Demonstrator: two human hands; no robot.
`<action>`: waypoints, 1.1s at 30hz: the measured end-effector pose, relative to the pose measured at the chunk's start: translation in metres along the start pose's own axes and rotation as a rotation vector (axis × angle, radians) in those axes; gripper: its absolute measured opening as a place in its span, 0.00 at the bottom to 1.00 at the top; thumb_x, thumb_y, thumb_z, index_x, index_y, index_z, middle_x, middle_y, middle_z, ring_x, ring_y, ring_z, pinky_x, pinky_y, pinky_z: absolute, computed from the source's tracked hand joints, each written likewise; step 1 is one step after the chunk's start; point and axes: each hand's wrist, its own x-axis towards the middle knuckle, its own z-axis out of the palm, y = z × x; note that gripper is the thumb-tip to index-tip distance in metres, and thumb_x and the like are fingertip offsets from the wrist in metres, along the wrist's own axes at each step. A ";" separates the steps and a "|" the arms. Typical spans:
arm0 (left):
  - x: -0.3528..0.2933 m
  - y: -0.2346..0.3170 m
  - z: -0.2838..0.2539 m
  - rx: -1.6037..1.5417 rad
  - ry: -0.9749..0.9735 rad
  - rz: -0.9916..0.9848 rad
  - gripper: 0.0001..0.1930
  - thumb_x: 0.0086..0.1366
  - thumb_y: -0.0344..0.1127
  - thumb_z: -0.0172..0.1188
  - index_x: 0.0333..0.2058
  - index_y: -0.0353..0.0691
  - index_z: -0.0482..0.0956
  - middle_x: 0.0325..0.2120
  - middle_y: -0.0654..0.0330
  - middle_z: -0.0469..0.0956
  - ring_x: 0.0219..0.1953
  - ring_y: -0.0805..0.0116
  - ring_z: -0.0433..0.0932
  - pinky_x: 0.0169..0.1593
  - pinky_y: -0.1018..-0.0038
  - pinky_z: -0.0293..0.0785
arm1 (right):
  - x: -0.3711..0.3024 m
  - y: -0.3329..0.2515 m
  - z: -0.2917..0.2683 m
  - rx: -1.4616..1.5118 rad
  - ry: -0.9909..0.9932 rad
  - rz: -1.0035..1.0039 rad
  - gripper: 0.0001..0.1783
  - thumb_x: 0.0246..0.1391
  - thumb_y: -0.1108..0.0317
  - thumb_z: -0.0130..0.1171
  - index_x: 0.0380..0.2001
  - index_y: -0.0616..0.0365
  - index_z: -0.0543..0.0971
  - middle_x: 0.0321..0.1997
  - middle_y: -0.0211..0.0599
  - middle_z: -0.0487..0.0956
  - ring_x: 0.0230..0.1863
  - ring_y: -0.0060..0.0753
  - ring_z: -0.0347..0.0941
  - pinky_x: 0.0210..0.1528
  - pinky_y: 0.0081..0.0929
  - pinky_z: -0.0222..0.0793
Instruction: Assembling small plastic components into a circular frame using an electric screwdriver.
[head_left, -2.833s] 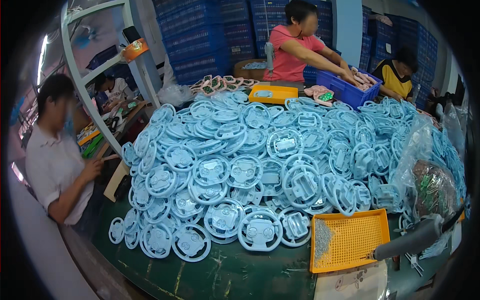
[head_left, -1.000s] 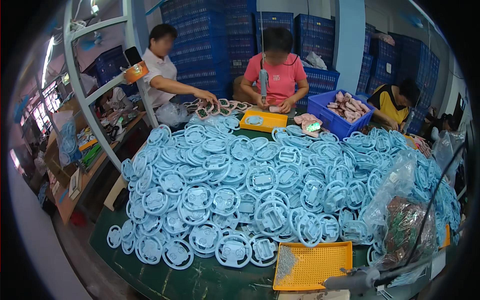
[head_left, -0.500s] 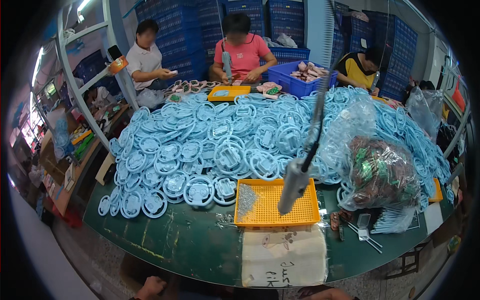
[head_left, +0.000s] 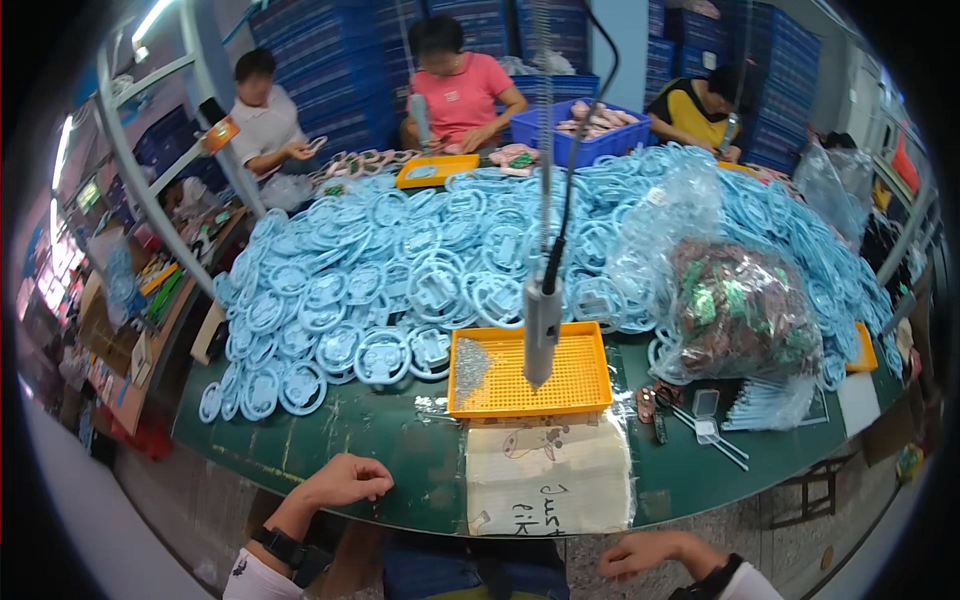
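My left hand (head_left: 348,481) is above the table's near edge, its fingers curled in and nothing visible in them. My right hand (head_left: 640,553) hangs just off the near edge, fingers loosely bent and a little apart, holding nothing. Between and beyond them a cloth mat (head_left: 550,475) with a drawn figure lies on the green table (head_left: 330,440). Past the mat stands a shallow yellow tray (head_left: 500,412) with small silvery screws (head_left: 468,372) heaped at its left end. A grey electric screwdriver (head_left: 541,335) hangs over the tray from a coiled spring, touched by neither hand.
A large heap of light-blue plastic rings (head_left: 400,260) covers the table's far part. A clear bag of brown and green parts (head_left: 745,315) sits to the right, near white sticks (head_left: 770,402) and a small clear box (head_left: 706,415). Three people work across the table beside a blue crate (head_left: 590,150).
My left hand has risen to the table's near edge, and my right hand has come further into view. The view has shifted; the hanging screwdriver has swung to hang nearly straight.
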 end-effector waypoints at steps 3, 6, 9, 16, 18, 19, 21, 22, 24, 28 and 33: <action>0.030 -0.003 0.004 -0.025 0.038 0.132 0.08 0.60 0.32 0.59 0.36 0.35 0.79 0.26 0.65 0.78 0.28 0.79 0.75 0.33 0.81 0.71 | 0.096 0.108 0.019 -0.667 0.140 -0.155 0.17 0.50 0.67 0.52 0.44 0.62 0.74 0.39 0.38 0.77 0.23 0.19 0.68 0.28 0.21 0.67; 0.047 -0.022 -0.002 -0.043 0.102 0.187 0.08 0.61 0.30 0.58 0.37 0.34 0.79 0.26 0.64 0.78 0.29 0.79 0.75 0.35 0.80 0.73 | 0.139 0.123 0.011 -0.637 0.229 -0.164 0.18 0.50 0.66 0.52 0.44 0.62 0.74 0.40 0.39 0.77 0.24 0.21 0.68 0.29 0.22 0.67; 0.048 -0.030 -0.009 0.036 0.098 0.238 0.08 0.60 0.32 0.59 0.36 0.35 0.80 0.27 0.64 0.79 0.29 0.80 0.75 0.35 0.81 0.73 | 0.169 0.114 -0.024 -0.672 0.304 -0.187 0.18 0.50 0.66 0.53 0.44 0.61 0.74 0.40 0.39 0.77 0.26 0.22 0.69 0.30 0.23 0.67; 0.045 -0.014 -0.037 0.250 0.208 0.263 0.09 0.59 0.36 0.60 0.36 0.39 0.81 0.28 0.63 0.81 0.29 0.78 0.76 0.35 0.79 0.73 | 0.230 0.099 -0.113 -0.695 0.413 -0.257 0.19 0.50 0.63 0.53 0.45 0.60 0.74 0.41 0.40 0.77 0.29 0.27 0.69 0.33 0.26 0.67; 0.054 -0.005 -0.042 0.295 0.236 0.234 0.09 0.59 0.37 0.60 0.36 0.39 0.81 0.28 0.62 0.81 0.30 0.77 0.78 0.35 0.79 0.73 | 0.246 0.104 -0.133 -0.678 0.437 -0.280 0.19 0.50 0.63 0.54 0.45 0.60 0.74 0.42 0.40 0.77 0.30 0.28 0.69 0.34 0.27 0.67; 0.058 0.000 -0.046 0.329 0.247 0.257 0.09 0.59 0.37 0.60 0.35 0.40 0.81 0.28 0.62 0.81 0.30 0.76 0.78 0.34 0.79 0.73 | 0.257 0.106 -0.140 -0.663 0.451 -0.295 0.19 0.50 0.62 0.54 0.45 0.60 0.74 0.42 0.41 0.77 0.31 0.28 0.69 0.35 0.27 0.67; 0.072 0.007 -0.052 0.378 0.265 0.267 0.09 0.59 0.37 0.60 0.35 0.40 0.81 0.28 0.62 0.81 0.30 0.75 0.78 0.34 0.79 0.73 | 0.280 0.110 -0.152 -0.629 0.474 -0.327 0.20 0.50 0.62 0.54 0.45 0.60 0.74 0.42 0.41 0.77 0.32 0.30 0.69 0.35 0.28 0.67; 0.082 0.009 -0.056 0.422 0.244 0.301 0.09 0.59 0.37 0.60 0.35 0.40 0.81 0.29 0.61 0.81 0.30 0.75 0.78 0.35 0.78 0.73 | 0.291 0.112 -0.158 -0.613 0.482 -0.342 0.20 0.50 0.61 0.54 0.45 0.60 0.74 0.42 0.41 0.77 0.33 0.30 0.69 0.36 0.28 0.67; 0.099 0.012 -0.061 0.474 0.224 0.315 0.10 0.58 0.37 0.61 0.36 0.39 0.81 0.30 0.61 0.80 0.30 0.74 0.78 0.35 0.77 0.73 | 0.312 0.118 -0.165 -0.575 0.490 -0.368 0.20 0.50 0.61 0.54 0.45 0.59 0.75 0.43 0.41 0.77 0.34 0.31 0.69 0.37 0.29 0.67; 0.119 0.029 -0.054 0.336 0.197 0.298 0.09 0.58 0.36 0.60 0.36 0.40 0.80 0.27 0.60 0.80 0.28 0.74 0.78 0.33 0.77 0.74 | 0.338 0.136 -0.165 -0.489 0.497 -0.391 0.21 0.50 0.60 0.55 0.45 0.59 0.75 0.43 0.42 0.77 0.36 0.34 0.70 0.38 0.31 0.67; 0.107 0.051 -0.059 0.464 0.054 0.220 0.10 0.59 0.35 0.60 0.38 0.40 0.80 0.32 0.59 0.80 0.34 0.69 0.79 0.37 0.75 0.74 | 0.347 0.116 -0.156 -0.405 0.538 -0.426 0.22 0.50 0.58 0.55 0.46 0.58 0.75 0.44 0.43 0.77 0.38 0.37 0.70 0.41 0.33 0.67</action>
